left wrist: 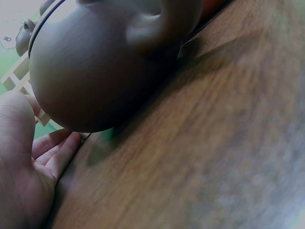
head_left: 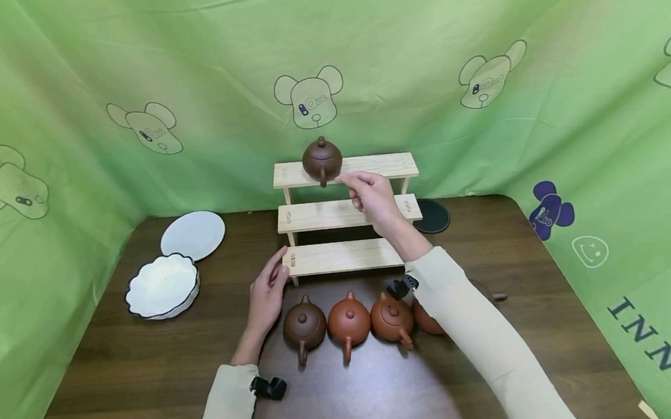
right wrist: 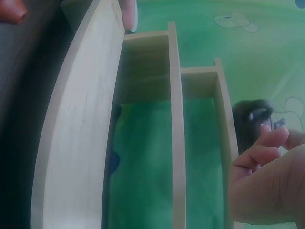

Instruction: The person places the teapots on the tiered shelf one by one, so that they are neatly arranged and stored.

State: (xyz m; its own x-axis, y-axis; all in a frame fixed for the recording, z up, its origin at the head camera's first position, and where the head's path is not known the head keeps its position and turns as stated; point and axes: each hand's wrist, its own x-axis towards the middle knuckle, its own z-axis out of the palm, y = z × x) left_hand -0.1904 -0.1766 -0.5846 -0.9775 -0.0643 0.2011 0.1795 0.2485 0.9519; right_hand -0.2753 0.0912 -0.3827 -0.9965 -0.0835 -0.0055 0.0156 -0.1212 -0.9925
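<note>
A dark brown teapot (head_left: 322, 161) stands on the top shelf of a three-tier wooden stand (head_left: 344, 214), its handle facing me. My right hand (head_left: 373, 196) is just right of that handle, its fingertips close together and a small gap apart from it. In the right wrist view the same teapot (right wrist: 245, 129) is partly hidden behind my fingers. My left hand (head_left: 268, 294) touches the left end of the bottom shelf with extended fingers. Close beside the left wrist sits another dark brown teapot (head_left: 304, 325), large in the left wrist view.
Along the stand's front, right of that teapot, are an orange teapot (head_left: 348, 321), a reddish one (head_left: 392, 319) and more, partly hidden by my right sleeve. A scalloped white dish (head_left: 163, 288) and a white plate (head_left: 194, 235) lie left; a dark round mat (head_left: 434, 215) lies right.
</note>
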